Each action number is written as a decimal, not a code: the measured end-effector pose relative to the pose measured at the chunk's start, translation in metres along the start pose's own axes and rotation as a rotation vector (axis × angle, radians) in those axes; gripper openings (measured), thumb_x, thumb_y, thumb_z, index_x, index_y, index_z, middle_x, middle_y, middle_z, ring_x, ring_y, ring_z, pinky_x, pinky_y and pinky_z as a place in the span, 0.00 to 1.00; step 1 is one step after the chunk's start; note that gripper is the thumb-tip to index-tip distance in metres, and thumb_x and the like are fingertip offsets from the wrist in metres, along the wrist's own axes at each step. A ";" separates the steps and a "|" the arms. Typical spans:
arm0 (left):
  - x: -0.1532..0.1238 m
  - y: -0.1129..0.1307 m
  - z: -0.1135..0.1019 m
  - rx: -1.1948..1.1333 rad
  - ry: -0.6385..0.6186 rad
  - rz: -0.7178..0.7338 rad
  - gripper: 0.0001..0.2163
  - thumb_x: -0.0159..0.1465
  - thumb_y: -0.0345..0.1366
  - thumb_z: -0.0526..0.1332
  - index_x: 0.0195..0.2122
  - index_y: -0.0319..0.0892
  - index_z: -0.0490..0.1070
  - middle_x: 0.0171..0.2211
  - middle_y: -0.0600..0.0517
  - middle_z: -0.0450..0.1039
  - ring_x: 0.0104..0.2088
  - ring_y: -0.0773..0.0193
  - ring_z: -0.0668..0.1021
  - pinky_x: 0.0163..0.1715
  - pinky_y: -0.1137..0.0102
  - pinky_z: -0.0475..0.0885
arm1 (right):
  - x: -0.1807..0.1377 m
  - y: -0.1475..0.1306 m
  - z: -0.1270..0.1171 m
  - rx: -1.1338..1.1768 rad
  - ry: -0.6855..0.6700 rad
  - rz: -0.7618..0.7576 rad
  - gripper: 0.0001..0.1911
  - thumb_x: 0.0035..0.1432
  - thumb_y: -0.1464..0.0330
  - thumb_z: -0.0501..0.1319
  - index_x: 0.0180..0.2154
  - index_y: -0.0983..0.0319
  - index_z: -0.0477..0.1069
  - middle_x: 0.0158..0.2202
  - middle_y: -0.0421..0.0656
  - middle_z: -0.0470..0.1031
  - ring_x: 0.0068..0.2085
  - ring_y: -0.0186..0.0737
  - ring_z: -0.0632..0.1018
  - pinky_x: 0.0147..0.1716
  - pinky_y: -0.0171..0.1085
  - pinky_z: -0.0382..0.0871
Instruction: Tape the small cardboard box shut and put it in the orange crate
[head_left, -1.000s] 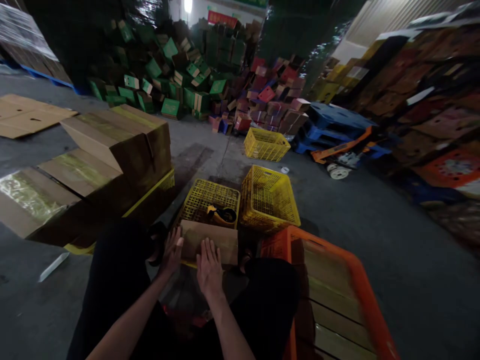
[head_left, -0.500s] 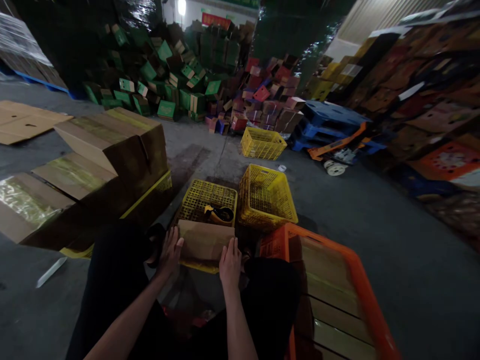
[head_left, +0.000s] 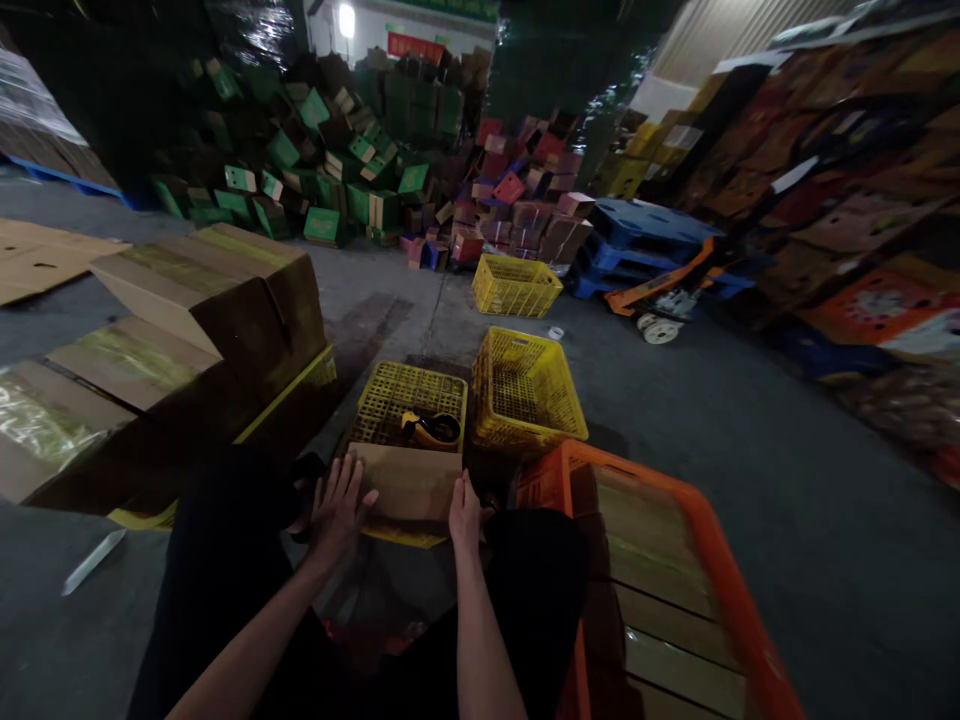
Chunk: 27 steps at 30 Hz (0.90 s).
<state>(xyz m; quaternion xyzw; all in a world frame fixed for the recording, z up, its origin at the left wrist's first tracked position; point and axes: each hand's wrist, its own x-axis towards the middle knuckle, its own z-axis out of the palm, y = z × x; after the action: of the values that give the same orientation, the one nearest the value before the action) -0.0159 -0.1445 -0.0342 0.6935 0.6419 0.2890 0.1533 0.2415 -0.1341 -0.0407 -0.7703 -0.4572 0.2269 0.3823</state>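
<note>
A small brown cardboard box (head_left: 409,485) rests on an overturned yellow crate (head_left: 409,395) between my knees. My left hand (head_left: 337,508) presses flat against the box's left side, fingers spread. My right hand (head_left: 465,515) lies edge-on against its right side, fingers straight and together. A yellow-and-black tape dispenser (head_left: 431,430) sits on the crate just behind the box.
An upright yellow crate (head_left: 525,395) stands to the right, another one (head_left: 514,285) farther back. An orange crate (head_left: 667,590) with flat cardboard is at my right knee. Taped brown boxes (head_left: 172,340) are stacked on the left. Piles of green and red boxes (head_left: 360,170) and blue pallets (head_left: 645,235) fill the back.
My right hand slid from the box's top to its right side. The left hand's fingers spread wider on the left side. The view shifted slightly.
</note>
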 end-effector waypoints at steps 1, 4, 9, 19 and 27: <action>0.000 0.002 0.000 0.018 -0.011 0.022 0.31 0.69 0.55 0.50 0.68 0.44 0.59 0.71 0.43 0.50 0.72 0.48 0.50 0.69 0.48 0.38 | 0.001 0.002 0.000 0.055 -0.015 0.004 0.38 0.66 0.49 0.43 0.59 0.71 0.70 0.59 0.59 0.72 0.60 0.51 0.73 0.59 0.44 0.65; 0.002 0.010 0.005 0.044 -0.039 0.065 0.31 0.69 0.54 0.52 0.68 0.43 0.59 0.70 0.41 0.51 0.71 0.47 0.53 0.69 0.48 0.38 | 0.004 0.008 0.000 0.123 -0.032 0.029 0.38 0.65 0.48 0.44 0.58 0.68 0.72 0.60 0.56 0.71 0.62 0.49 0.72 0.60 0.43 0.64; 0.000 0.036 0.021 0.022 -0.144 0.202 0.30 0.68 0.52 0.55 0.68 0.42 0.60 0.70 0.39 0.52 0.70 0.45 0.54 0.68 0.48 0.44 | 0.006 0.013 0.003 0.168 -0.032 0.061 0.39 0.64 0.47 0.45 0.57 0.69 0.73 0.59 0.57 0.73 0.61 0.49 0.73 0.58 0.42 0.66; 0.006 0.116 0.060 0.065 -0.233 0.442 0.26 0.70 0.33 0.50 0.69 0.44 0.56 0.69 0.46 0.56 0.70 0.53 0.57 0.68 0.50 0.48 | 0.007 0.016 0.005 0.242 -0.010 0.059 0.35 0.61 0.49 0.50 0.51 0.69 0.77 0.55 0.59 0.76 0.58 0.51 0.76 0.56 0.45 0.68; 0.014 0.112 0.054 0.124 -0.249 0.491 0.26 0.70 0.33 0.50 0.70 0.43 0.55 0.70 0.47 0.55 0.70 0.56 0.58 0.68 0.53 0.51 | 0.005 0.011 0.007 0.231 -0.062 0.113 0.35 0.59 0.46 0.52 0.51 0.67 0.77 0.52 0.57 0.78 0.55 0.52 0.77 0.55 0.43 0.69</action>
<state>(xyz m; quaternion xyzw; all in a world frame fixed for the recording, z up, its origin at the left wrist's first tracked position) 0.1060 -0.1369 -0.0089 0.8666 0.4472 0.1901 0.1135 0.2450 -0.1298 -0.0541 -0.7384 -0.3955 0.3227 0.4407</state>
